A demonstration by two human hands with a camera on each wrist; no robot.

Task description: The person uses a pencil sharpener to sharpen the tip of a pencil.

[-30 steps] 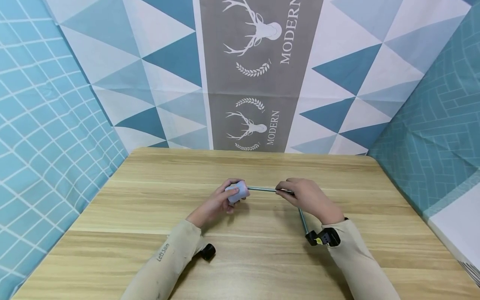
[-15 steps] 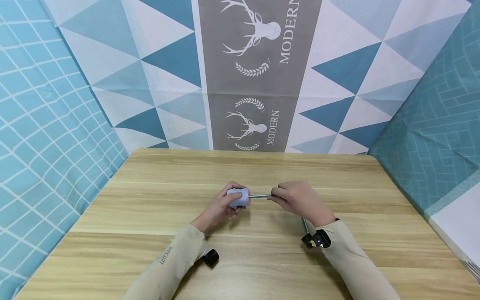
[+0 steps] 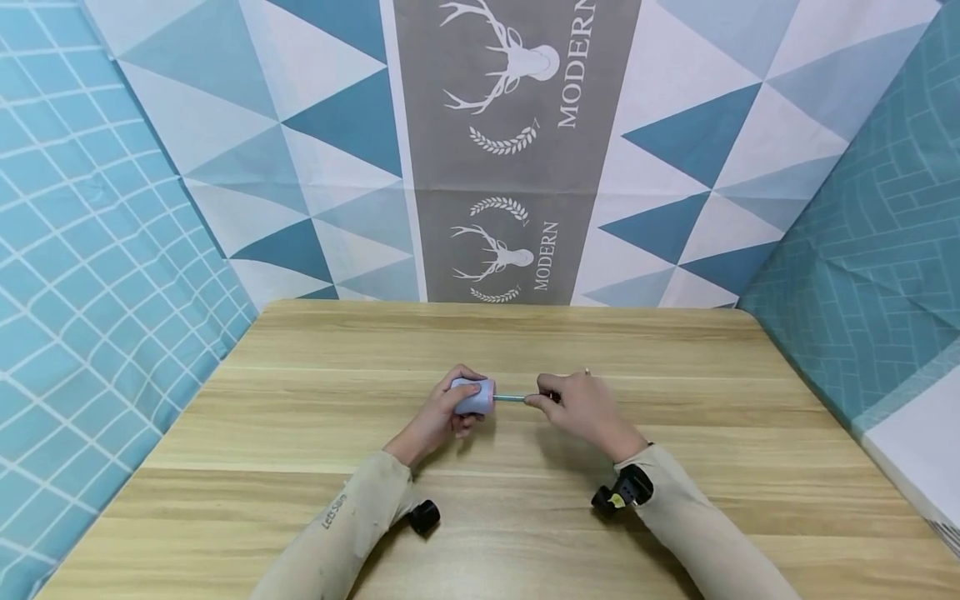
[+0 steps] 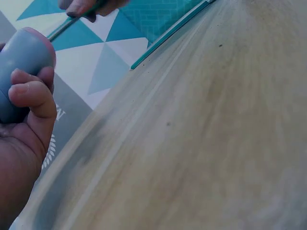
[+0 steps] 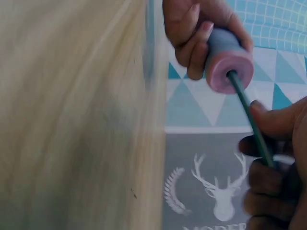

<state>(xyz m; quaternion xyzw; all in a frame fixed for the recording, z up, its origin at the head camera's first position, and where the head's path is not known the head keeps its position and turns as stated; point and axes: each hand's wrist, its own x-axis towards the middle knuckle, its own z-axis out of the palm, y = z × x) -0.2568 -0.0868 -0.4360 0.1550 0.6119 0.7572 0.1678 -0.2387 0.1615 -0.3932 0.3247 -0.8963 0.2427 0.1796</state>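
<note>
My left hand [image 3: 442, 412] grips a small lavender-blue cylinder [image 3: 472, 397], its fingers curled round the body. In the right wrist view the cylinder's pink end [image 5: 240, 80] has a round central hole. A thin green rod [image 5: 249, 111] runs from that hole to my right hand [image 3: 581, 408]. The fingers and thumb of the right hand are curled round the rod's other end, with a dark part partly hidden in the palm. In the left wrist view the cylinder [image 4: 26, 60] tilts upward, with the rod reaching the right hand's fingers [image 4: 81, 5].
Both hands are over a light wood table [image 3: 300, 483]. A patterned cloth [image 3: 315, 167] hangs behind it, with blue tiled cloth [image 3: 75, 250] at the left and teal cloth [image 3: 862, 292] at the right. A white box-like object [image 3: 918, 467] stands by the right edge.
The right hand has moved left toward the cylinder and turned, leaving a shorter length of rod showing between the hands. The cylinder has levelled out in the left hand, which stays nearly in place.
</note>
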